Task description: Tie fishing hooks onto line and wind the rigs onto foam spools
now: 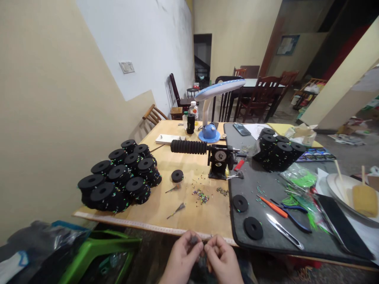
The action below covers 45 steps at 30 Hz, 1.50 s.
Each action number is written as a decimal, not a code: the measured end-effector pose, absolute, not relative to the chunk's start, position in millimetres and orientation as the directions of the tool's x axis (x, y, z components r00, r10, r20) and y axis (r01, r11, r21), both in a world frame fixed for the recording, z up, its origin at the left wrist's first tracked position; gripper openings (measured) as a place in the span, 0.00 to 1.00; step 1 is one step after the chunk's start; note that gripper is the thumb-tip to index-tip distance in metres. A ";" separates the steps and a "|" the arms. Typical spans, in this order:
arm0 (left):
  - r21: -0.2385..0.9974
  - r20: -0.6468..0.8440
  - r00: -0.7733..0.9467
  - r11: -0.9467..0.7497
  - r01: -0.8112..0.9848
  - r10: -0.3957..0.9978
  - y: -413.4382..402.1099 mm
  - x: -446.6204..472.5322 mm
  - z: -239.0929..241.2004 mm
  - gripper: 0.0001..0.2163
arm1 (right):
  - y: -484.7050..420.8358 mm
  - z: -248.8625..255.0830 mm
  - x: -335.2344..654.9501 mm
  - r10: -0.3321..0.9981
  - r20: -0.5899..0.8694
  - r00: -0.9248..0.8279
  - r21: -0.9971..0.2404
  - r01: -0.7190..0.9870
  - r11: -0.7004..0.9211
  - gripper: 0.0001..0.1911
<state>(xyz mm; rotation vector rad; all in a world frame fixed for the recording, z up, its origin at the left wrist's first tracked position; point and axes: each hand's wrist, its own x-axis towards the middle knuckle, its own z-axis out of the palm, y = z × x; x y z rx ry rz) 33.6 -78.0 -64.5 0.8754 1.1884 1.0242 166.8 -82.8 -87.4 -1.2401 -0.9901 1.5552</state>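
Observation:
Low at the table's front edge, my left hand (184, 256) is closed in a pinch, and a small dark grey piece (194, 239) shows between its fingers. My right hand (221, 258) is also pinched, its fingertips close against the left ones; whatever it grips is too small to make out. On the wood ahead lie a grey tufted piece on a thin stem (177, 210), a pile of small coloured beads (201, 196) and a black foam spool (177, 176). Behind them stands a black winding device (219, 157) with a row of black discs (188, 146) on its shaft.
Stacks of black foam spools (118, 173) fill the left side, and more spools (278, 152) stand back right. A blue lamp (209, 132) stands behind. On the grey mat (251, 185) lie an orange-handled tool (272, 206), pliers (296, 219), a metal blade-like tool (284, 231) and a black tablet-like slab (340, 225).

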 end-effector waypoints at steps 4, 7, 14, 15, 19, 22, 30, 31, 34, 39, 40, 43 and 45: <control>0.958 -0.255 0.082 0.264 -0.115 0.963 -78.4 34.1 -59.7 0.14 | -80.9 -78.1 166.6 0.946 -0.305 -0.110 -0.938 -0.135 -0.318 0.33; 0.973 -0.216 0.085 0.222 -0.069 0.973 -79.7 34.1 -60.0 0.12 | -79.7 -73.8 167.0 0.940 -0.321 -0.112 -0.934 -0.129 -0.334 0.33; 0.990 -0.134 0.119 0.127 0.061 0.984 -83.3 32.3 -71.9 0.09 | -77.4 -71.4 165.7 0.940 -0.311 -0.137 -0.927 -0.172 -0.332 0.32; 0.991 -0.127 0.119 0.119 0.066 0.985 -83.7 32.0 -73.6 0.09 | -77.4 -71.3 165.5 0.941 -0.310 -0.136 -0.926 -0.182 -0.332 0.32; 0.989 -0.147 0.134 0.145 0.023 0.980 -84.1 32.7 -74.6 0.09 | -77.4 -74.5 166.6 0.940 -0.315 -0.133 -0.916 -0.218 -0.338 0.30; 0.968 -0.236 0.160 0.246 -0.050 0.958 -83.3 34.7 -69.8 0.11 | -76.6 -83.1 169.7 0.941 -0.318 -0.115 -0.904 -0.261 -0.337 0.29; 0.894 -0.335 0.181 0.373 -0.250 0.925 -82.0 39.6 -59.4 0.17 | -76.8 -92.9 175.0 0.961 -0.269 -0.059 -0.922 -0.274 -0.275 0.26; 0.888 -0.340 0.178 0.378 -0.262 0.923 -82.2 39.8 -58.7 0.16 | -77.0 -91.2 174.9 0.964 -0.261 -0.055 -0.925 -0.270 -0.266 0.26; 0.889 -0.341 0.171 0.376 -0.260 0.924 -82.7 39.7 -56.9 0.15 | -77.6 -87.2 174.1 0.965 -0.258 -0.045 -0.931 -0.254 -0.261 0.27; 0.900 -0.366 0.205 0.401 -0.168 0.908 -82.0 39.8 -55.9 0.10 | -78.8 -83.6 172.2 0.969 -0.244 -0.049 -0.939 -0.239 -0.248 0.27; 0.899 -0.376 0.207 0.410 -0.152 0.903 -81.6 40.4 -56.0 0.09 | -79.0 -82.6 172.0 0.969 -0.243 -0.049 -0.940 -0.233 -0.248 0.27; 0.903 -0.389 0.191 0.415 -0.116 0.901 -80.4 42.3 -56.5 0.07 | -78.8 -79.2 171.4 0.967 -0.252 -0.043 -0.942 -0.218 -0.255 0.28; 0.913 -0.383 0.173 0.401 -0.080 0.907 -79.7 42.8 -57.0 0.06 | -78.4 -78.0 171.0 0.966 -0.256 -0.046 -0.940 -0.221 -0.260 0.28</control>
